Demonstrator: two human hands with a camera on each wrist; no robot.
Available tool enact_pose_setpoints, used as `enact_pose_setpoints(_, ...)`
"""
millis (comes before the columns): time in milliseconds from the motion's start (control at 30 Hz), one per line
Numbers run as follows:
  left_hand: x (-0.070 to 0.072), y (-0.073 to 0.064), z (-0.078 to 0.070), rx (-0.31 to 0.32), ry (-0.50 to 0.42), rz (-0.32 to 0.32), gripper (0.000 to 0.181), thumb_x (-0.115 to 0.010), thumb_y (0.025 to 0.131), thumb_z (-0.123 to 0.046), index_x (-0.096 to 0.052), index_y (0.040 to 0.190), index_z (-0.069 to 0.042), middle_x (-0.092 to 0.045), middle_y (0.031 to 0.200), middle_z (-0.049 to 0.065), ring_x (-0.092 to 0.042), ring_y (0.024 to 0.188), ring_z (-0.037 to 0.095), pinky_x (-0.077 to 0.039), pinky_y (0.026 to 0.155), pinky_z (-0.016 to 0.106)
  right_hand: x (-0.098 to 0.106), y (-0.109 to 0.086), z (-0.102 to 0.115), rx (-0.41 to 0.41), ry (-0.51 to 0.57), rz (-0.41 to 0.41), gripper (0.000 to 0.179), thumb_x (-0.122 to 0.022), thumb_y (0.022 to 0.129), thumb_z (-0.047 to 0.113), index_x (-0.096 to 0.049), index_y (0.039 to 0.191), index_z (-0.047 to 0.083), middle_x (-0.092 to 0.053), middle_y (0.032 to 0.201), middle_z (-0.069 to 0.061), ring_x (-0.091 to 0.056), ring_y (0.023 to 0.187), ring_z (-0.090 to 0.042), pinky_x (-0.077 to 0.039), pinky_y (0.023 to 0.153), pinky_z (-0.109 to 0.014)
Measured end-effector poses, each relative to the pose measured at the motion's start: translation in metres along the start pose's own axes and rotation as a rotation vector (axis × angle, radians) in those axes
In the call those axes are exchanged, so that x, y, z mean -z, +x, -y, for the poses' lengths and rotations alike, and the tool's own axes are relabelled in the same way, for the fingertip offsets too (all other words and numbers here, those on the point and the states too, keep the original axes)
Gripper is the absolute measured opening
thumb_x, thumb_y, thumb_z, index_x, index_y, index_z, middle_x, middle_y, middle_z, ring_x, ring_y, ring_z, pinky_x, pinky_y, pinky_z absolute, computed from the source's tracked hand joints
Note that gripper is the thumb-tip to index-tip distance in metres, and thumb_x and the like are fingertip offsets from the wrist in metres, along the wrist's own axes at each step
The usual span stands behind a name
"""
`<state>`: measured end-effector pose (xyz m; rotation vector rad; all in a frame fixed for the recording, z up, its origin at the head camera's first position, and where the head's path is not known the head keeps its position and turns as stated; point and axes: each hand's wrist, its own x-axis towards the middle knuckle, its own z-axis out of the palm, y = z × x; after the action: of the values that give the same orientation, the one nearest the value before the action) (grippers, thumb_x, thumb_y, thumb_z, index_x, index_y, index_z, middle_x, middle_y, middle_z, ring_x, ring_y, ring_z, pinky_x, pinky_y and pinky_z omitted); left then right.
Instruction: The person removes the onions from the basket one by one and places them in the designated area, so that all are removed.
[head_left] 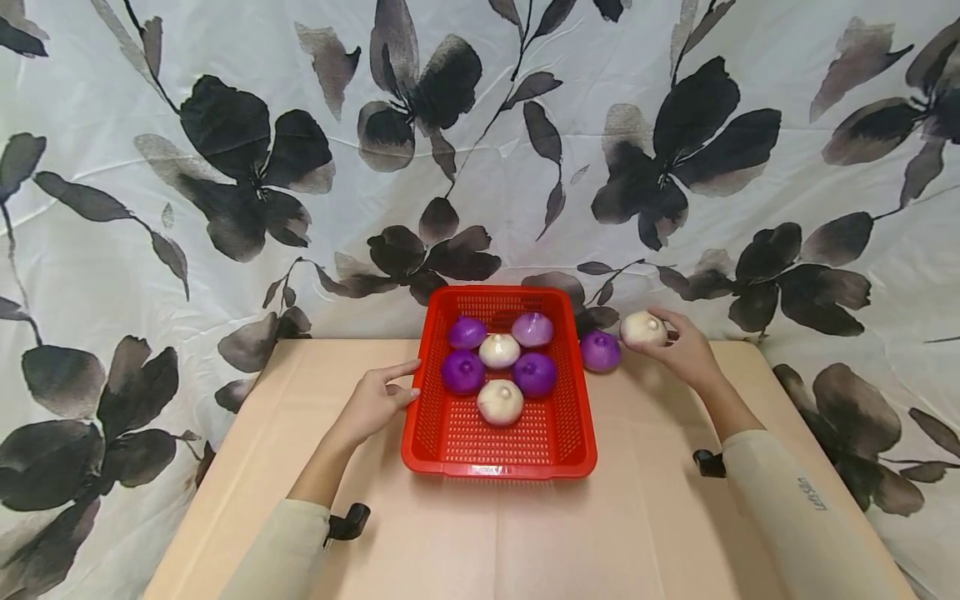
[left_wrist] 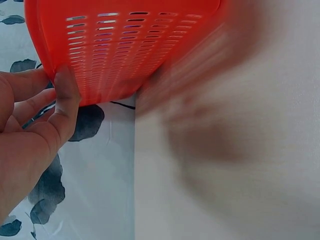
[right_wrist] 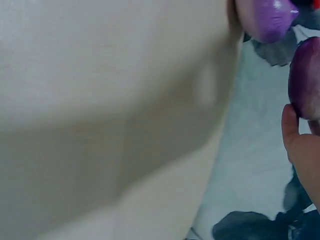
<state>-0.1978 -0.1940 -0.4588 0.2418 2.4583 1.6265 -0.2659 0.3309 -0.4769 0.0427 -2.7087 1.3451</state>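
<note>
A red plastic basket (head_left: 498, 462) with slotted walls holds several round onion-like vegetables with a nub on top, some purple and some white; one white onion (head_left: 500, 402) sits nearest the front. My left hand (head_left: 377, 402) is at the basket's left side, and the left wrist view shows its fingers pinching the rim. My right hand (head_left: 686, 350) holds another onion (head_left: 644, 331), white on top in the head view and purple on the side in the right wrist view. Beside it, outside the basket's right wall, is a purple onion (head_left: 600, 351).
The basket stands near the back edge of a pale tan table (head_left: 498, 542). A white cloth (head_left: 540, 208) with dark flower prints hangs behind the table and at its sides. Each wrist carries a small black camera (head_left: 348, 522).
</note>
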Motion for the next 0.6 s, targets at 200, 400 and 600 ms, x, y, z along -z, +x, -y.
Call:
enact_pose_setpoints(200, 0.0, -0.001, 0.001, -0.006, 0.003, 0.003, 0.056, -0.066, 0.096, 0.002, -0.052, 0.15, -0.002, -0.07, 0.123, 0.027, -0.077, 0.087, 0.026, -0.064, 0.078, 0.034, -0.004, -0.001, -0.02, -0.092, -0.05, -0.03, 0.087, -0.081, 0.089, 0.038, -0.038, 0.156, 0.001, -0.044, 0.154, -0.03, -0.048, 0.134, -0.048, -0.042, 0.106, -0.054)
enact_pose_setpoints(400, -0.001, 0.0, 0.0, -0.001, 0.02, -0.005, 0.056, -0.066, 0.096, 0.001, -0.053, 0.15, -0.004, -0.07, 0.125, 0.026, -0.076, 0.086, 0.024, -0.063, 0.081, 0.042, -0.008, -0.003, -0.034, -0.169, -0.073, -0.023, 0.087, -0.077, 0.093, 0.037, -0.033, 0.155, -0.005, -0.039, 0.158, -0.032, -0.039, 0.142, -0.051, -0.032, 0.117, -0.064)
enact_pose_setpoints(600, -0.001, -0.001, 0.0, -0.003, 0.03, -0.008, 0.055, -0.066, 0.097, 0.002, -0.053, 0.15, -0.003, -0.069, 0.126, 0.027, -0.077, 0.088, 0.028, -0.064, 0.082, 0.043, -0.014, -0.003, -0.039, -0.169, -0.095, -0.013, 0.086, -0.077, 0.093, 0.034, -0.033, 0.155, -0.007, -0.041, 0.155, -0.034, -0.04, 0.142, -0.052, -0.032, 0.117, -0.064)
